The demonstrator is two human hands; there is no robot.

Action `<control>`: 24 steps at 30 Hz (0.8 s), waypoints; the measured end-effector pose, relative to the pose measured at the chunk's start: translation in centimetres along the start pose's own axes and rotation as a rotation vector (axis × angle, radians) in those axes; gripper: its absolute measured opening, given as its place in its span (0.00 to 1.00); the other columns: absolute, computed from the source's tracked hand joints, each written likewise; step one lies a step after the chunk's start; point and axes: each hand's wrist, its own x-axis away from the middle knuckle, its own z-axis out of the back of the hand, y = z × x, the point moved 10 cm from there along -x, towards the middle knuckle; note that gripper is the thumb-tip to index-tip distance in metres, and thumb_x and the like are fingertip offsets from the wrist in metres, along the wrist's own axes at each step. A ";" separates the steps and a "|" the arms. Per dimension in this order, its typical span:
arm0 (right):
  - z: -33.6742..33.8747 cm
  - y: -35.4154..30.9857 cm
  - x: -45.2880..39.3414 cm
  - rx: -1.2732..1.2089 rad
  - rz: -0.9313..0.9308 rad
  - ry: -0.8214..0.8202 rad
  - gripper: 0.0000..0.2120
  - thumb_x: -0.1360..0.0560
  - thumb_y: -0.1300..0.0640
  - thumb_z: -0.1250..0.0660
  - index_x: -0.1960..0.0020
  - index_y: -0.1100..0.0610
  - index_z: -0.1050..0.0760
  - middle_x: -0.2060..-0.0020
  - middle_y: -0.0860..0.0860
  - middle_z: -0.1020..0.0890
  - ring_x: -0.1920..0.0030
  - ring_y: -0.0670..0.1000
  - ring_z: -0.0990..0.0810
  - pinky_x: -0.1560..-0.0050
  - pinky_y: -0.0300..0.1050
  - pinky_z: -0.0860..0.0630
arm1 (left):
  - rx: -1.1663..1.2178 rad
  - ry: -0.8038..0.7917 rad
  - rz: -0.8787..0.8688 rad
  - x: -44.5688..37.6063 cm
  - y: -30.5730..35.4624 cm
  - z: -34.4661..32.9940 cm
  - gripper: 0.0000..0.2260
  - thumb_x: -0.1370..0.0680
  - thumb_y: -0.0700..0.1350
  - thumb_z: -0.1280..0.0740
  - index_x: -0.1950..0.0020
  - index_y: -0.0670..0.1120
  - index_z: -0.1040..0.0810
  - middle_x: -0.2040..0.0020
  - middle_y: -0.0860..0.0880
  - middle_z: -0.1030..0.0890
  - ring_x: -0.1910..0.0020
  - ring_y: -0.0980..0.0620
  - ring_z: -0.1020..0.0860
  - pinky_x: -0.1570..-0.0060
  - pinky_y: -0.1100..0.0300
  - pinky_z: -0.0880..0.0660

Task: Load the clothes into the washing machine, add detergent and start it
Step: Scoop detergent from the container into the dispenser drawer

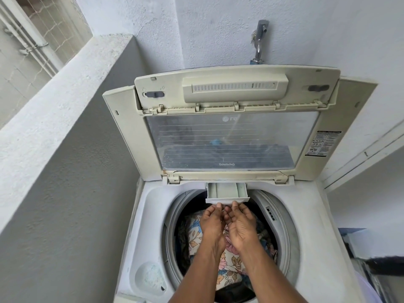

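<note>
both hands (227, 221) pinching pulled-out detergent drawer (227, 194) front, clothes (227, 254) in drum

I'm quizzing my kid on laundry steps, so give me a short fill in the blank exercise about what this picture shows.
1. The washing machine's lid stands ____.
2. Both hands, left hand and right hand, touch the front edge of the pulled-out detergent ____.
3. The drum already holds ____, among them a floral fabric.
4. On the wall above the machine sits a metal ____.

Missing words: open; drawer; clothes; tap
</note>
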 end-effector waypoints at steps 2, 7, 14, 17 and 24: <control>0.1 -0.1 0.2 0.021 -0.001 0.007 0.06 0.21 0.66 0.30 0.46 0.61 0.23 0.61 0.57 0.14 0.61 0.51 0.16 0.63 0.40 0.17 | -0.001 0.004 -0.001 0.1 0.2 0.0 0.04 0.18 0.38 0.30 0.44 0.40 0.19 0.54 0.42 0.16 0.62 0.52 0.18 0.64 0.62 0.19; 0.2 -0.1 1.0 0.042 -0.006 0.033 0.11 0.23 0.65 0.28 0.41 0.63 0.21 0.56 0.58 0.15 0.59 0.51 0.16 0.61 0.41 0.17 | -0.018 0.030 -0.015 0.9 0.7 0.6 0.11 0.19 0.38 0.29 0.37 0.36 0.20 0.48 0.39 0.15 0.59 0.49 0.17 0.61 0.60 0.19; 1.3 -0.7 3.9 0.112 -0.002 0.164 0.23 0.24 0.65 0.25 0.32 0.64 0.26 0.52 0.56 0.17 0.57 0.50 0.19 0.60 0.43 0.20 | 0.009 0.123 -0.007 4.8 2.5 2.7 0.08 0.17 0.36 0.33 0.38 0.37 0.21 0.51 0.41 0.17 0.57 0.49 0.20 0.57 0.58 0.21; 1.0 -1.5 6.0 0.138 0.022 0.197 0.23 0.25 0.65 0.25 0.32 0.64 0.25 0.53 0.54 0.18 0.57 0.49 0.21 0.59 0.45 0.23 | 0.044 0.165 -0.038 7.4 4.3 3.9 0.05 0.16 0.37 0.34 0.41 0.40 0.20 0.54 0.44 0.18 0.60 0.51 0.21 0.61 0.59 0.24; -5.9 -3.1 14.0 0.199 0.094 0.054 0.15 0.24 0.66 0.26 0.40 0.56 0.23 0.52 0.53 0.17 0.57 0.50 0.20 0.62 0.45 0.25 | 0.194 0.153 -0.160 15.1 10.8 5.9 0.05 0.17 0.39 0.34 0.46 0.42 0.18 0.55 0.46 0.16 0.57 0.49 0.19 0.57 0.56 0.22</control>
